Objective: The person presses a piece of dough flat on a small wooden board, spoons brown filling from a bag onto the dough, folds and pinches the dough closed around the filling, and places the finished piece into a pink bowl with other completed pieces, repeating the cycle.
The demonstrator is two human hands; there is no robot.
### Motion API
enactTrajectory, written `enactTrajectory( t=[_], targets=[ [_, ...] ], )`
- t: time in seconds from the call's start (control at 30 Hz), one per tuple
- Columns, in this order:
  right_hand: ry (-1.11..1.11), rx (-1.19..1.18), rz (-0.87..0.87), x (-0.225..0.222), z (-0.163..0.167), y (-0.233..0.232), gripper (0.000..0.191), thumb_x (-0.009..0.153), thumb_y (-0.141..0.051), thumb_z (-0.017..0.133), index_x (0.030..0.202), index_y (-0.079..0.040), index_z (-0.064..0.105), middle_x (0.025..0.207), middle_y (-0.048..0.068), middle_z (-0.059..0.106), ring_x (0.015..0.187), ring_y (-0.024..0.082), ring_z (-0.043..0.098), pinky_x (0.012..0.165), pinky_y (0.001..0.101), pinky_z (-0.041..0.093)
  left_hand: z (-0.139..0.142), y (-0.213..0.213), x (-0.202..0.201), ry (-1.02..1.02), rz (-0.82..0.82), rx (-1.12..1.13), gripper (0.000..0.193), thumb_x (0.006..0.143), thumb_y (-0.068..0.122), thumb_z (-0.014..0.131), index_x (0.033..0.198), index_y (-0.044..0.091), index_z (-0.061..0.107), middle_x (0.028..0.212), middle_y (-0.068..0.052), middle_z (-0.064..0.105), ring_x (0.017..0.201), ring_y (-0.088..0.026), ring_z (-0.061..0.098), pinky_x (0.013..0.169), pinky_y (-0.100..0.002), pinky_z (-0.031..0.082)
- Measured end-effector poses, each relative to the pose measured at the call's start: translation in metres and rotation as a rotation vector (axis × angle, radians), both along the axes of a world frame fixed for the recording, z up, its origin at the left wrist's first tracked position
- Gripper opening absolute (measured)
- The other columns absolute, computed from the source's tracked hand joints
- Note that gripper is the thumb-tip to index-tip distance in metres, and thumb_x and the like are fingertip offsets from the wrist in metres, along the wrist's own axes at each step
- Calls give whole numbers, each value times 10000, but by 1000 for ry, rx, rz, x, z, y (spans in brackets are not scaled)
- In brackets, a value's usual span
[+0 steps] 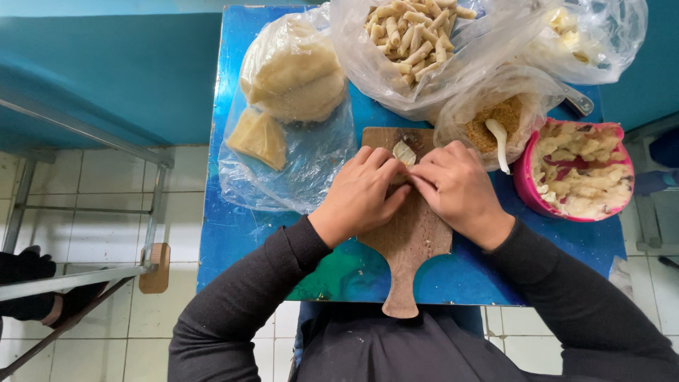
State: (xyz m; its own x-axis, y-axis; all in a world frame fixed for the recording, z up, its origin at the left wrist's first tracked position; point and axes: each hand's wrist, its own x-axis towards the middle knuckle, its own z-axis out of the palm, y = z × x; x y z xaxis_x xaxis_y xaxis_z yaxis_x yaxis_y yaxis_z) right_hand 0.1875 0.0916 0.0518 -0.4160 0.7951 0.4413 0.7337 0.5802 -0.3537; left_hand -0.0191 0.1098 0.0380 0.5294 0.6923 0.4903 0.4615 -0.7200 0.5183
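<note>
Both hands' grip (pixel 407 173) around dough piece (pixel 404 152)

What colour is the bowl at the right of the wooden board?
Pink; the bowl shows clearly in the head view.

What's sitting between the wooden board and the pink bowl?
In the head view, a plastic bag of brown crumbs with a white spoon sits between board and bowl.

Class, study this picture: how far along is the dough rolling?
Done: many finished rolls fill the clear plastic bag. In hand: left hand and right hand pinch one pale dough piece over the brown wooden board. Left: a large wrapped dough lump, crumbly brown filling.
</note>
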Motion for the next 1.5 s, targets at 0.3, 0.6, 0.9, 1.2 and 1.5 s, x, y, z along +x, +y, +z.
enactTrajectory(
  t=[0.3, 0.6, 0.9, 1.2, 1.5],
  targets=[
    [102, -84, -159, -6, -12, 4, 102, 869, -118, 756, 899, -48, 686, 931, 113, 658, 930, 349, 589, 830, 450, 466, -6, 2, 9, 24, 107, 74, 98, 911, 116, 681, 969, 88, 607, 929, -98, 581, 914, -318, 572, 801, -424, 480],
    [137, -86, -178, -10, -16, 2, 69, 883, -98, 758, 947, -76, 746, 948, 90, 688, 929, 330, 589, 824, 433, 472, -9, 2, 10, -13, 142, 45, 107, 917, 93, 667, 999, 88, 599, 919, -90, 600, 904, -311, 599, 792, -426, 493],
    [220, -138, -152, -7, -21, 13, 82, 873, -86, 747, 945, -72, 712, 929, 84, 696, 928, 311, 602, 853, 429, 467, -11, 5, 8, -40, 139, -23, 131, 896, 91, 676, 1015, 84, 620, 957, -105, 604, 930, -330, 584, 785, -429, 494],
    [-3, 20, -75, -9, -11, -1, 152, 866, -107, 705, 1015, -90, 730, 1010, 64, 698, 985, 302, 580, 858, 435, 408, -15, 8, 1, -6, 48, 20, 143, 871, 133, 694, 985, 74, 631, 948, -103, 612, 954, -334, 590, 832, -417, 500],
    [90, -123, -179, -6, -25, 19, 70, 908, -149, 724, 897, -79, 721, 913, 78, 694, 930, 323, 592, 852, 456, 449, -23, 13, 7, -14, 123, -5, 74, 923, 61, 645, 993, 78, 631, 964, -126, 608, 959, -346, 586, 852, -428, 499]
  ],
)
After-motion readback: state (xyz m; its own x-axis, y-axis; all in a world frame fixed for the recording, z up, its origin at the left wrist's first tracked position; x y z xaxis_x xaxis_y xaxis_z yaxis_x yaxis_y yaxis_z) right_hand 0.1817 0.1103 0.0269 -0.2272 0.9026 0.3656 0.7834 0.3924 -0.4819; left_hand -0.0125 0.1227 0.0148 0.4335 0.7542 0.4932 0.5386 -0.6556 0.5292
